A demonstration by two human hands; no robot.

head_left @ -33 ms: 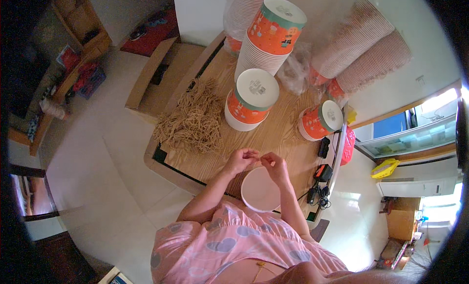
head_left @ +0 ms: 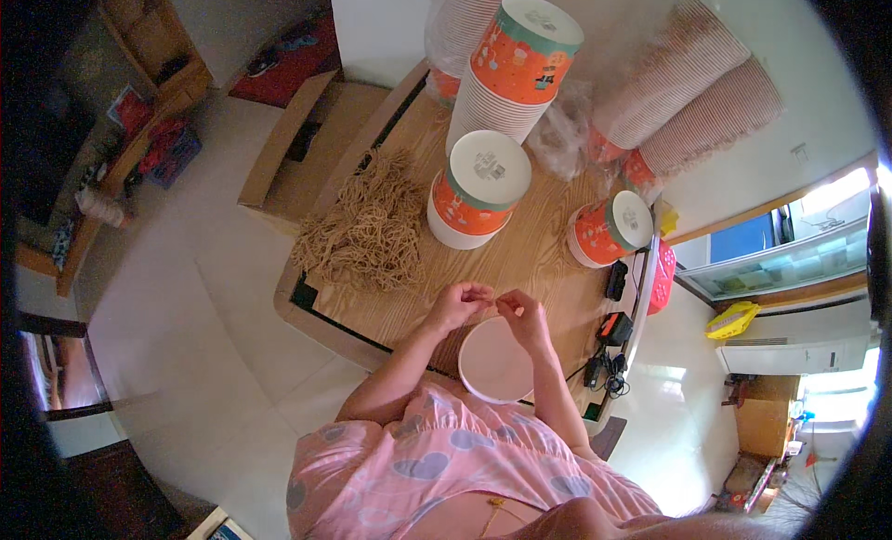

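Above a round white paper tub (head_left: 495, 368) at the table's near edge, my left hand (head_left: 459, 304) and my right hand (head_left: 526, 321) meet with fingertips pinched close together. Whatever thin thing sits between the fingers is too small to make out. The tub's open mouth faces up, just in front of my body, and my right hand partly overlaps its rim. Beyond my left hand lies a loose, tangled heap of tan string (head_left: 364, 229). Past my hands stands a short stack of upside-down orange-and-white paper tubs (head_left: 472, 205).
A taller tub stack (head_left: 520, 61) rises behind, beside bagged stacks (head_left: 674, 75) against the wall. One smaller group of tubs (head_left: 609, 230) stands right. Black adapters with cables (head_left: 609, 363) lie along the table's right edge. An open cardboard box (head_left: 302, 145) adjoins the table's left side.
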